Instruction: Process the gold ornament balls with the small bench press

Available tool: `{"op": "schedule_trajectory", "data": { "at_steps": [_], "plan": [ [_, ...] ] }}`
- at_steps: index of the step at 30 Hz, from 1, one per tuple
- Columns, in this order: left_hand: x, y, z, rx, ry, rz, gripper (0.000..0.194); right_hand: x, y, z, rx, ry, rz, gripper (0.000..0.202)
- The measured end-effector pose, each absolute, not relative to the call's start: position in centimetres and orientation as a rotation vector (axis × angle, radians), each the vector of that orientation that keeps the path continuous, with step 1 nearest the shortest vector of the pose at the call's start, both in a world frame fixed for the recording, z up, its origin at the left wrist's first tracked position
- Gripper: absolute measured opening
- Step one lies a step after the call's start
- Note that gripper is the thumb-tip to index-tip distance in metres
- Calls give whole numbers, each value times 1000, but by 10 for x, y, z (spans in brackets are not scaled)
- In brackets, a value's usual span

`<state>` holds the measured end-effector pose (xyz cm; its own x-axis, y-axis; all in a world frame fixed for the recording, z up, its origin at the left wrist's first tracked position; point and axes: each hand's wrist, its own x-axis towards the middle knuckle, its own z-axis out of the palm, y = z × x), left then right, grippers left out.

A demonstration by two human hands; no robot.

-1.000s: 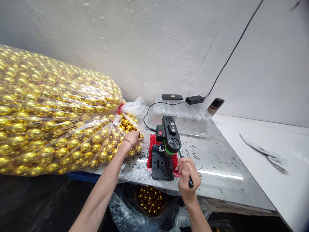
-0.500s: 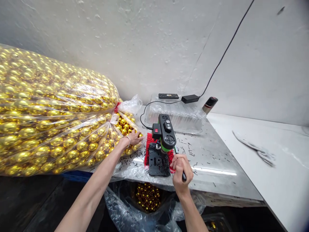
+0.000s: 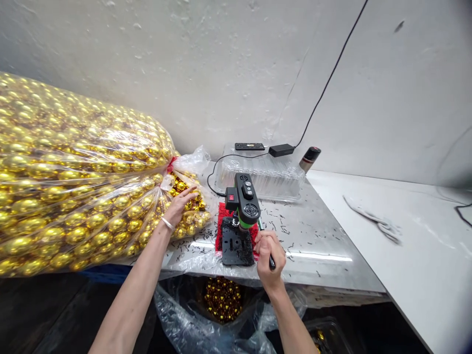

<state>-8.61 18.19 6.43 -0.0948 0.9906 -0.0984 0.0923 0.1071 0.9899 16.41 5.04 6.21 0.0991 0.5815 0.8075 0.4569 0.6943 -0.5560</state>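
Shiny gold balls [image 3: 181, 186] show in the mouth of a large clear plastic bag [image 3: 84, 172] on the left. My left hand [image 3: 179, 205], with a bracelet at the wrist, lies over these balls with its fingers stretched out; no ball is visible in its grasp. A small black bench machine [image 3: 248, 196] with a green ring and red switch stands at the middle of the table over a black base plate [image 3: 237, 246]. Its lever handle [image 3: 272, 261] is in my right hand [image 3: 270, 255], fingers wrapped round the black grip.
Beneath the machine is a red mat [image 3: 221, 221]. Black shavings litter the metal table [image 3: 313, 231]. Behind are a clear plastic tray [image 3: 265, 179], power adapter [image 3: 281, 150] and dark can [image 3: 310, 156]. Below the front edge hangs a plastic-lined bin [image 3: 177, 314] with gold balls.
My left hand has drawn back leftward from the end of the bag's mouth, its fingers now over the balls. My right hand stays on the lever. The view has shifted slightly.
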Motion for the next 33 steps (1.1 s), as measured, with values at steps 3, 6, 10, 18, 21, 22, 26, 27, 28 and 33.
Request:
{"op": "schedule_trajectory", "data": {
  "at_steps": [3,6,10,18,21,22,26,27,28,33],
  "plan": [
    [-91,158,77,698,1134,1250,32,164,50,62,-888,-1533,111,28],
    [-81,130,82,430,935,1227,14,165,51,60,-873,-1526,108,28],
    [-49,100,70,293,766,1092,13,165,52,59,-875,-1518,120,27],
    [-7,89,23,182,833,978,11,167,49,63,-912,-1567,115,28],
    [-5,90,18,219,901,989,7,166,48,64,-920,-1550,119,29],
    [-4,91,18,247,926,1002,8,166,48,65,-922,-1542,123,29],
    [3,90,20,411,1056,1069,28,164,49,69,-920,-1511,117,29],
    [6,90,19,464,1091,1080,36,163,49,70,-918,-1508,117,29],
    [9,90,19,521,1119,1088,43,163,49,72,-916,-1506,117,29],
    [23,92,8,861,1209,1050,52,165,49,75,-929,-1540,121,29]
  ]
}}
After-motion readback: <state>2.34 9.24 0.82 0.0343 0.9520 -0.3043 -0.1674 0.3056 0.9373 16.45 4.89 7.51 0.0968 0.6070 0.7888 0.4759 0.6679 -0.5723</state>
